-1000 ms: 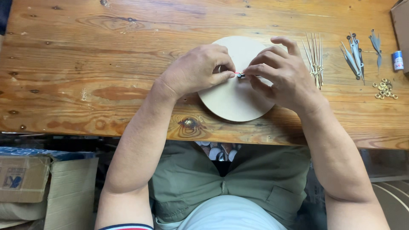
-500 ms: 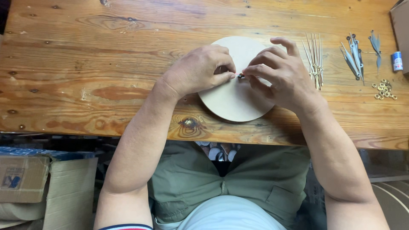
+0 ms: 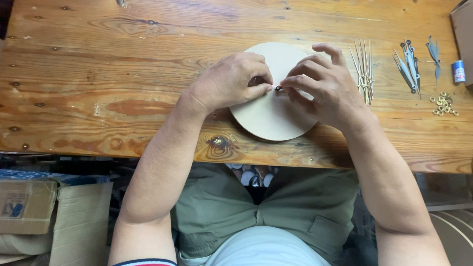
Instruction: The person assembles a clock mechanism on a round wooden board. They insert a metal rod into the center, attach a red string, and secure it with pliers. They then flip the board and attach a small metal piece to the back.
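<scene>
**Head view: both hands pinch a small part at the disc's centre**

Head camera looks down on a wooden table with a pale round disc lying flat near its near edge. The left hand rests on the disc's left side, fingers curled in, thumb and forefinger narrowed on a small dark metal part at the disc's middle. The right hand covers the disc's right side, its thumb and forefinger closed on the same part from the other side; its other fingers arch above the disc. The fingertips of both hands nearly meet.

Right of the disc lies a bundle of thin sticks. Farther right lie grey metal hands, then a heap of small brass rings. A small blue tube stands near the right edge. Cardboard boxes sit below the table, left.
</scene>
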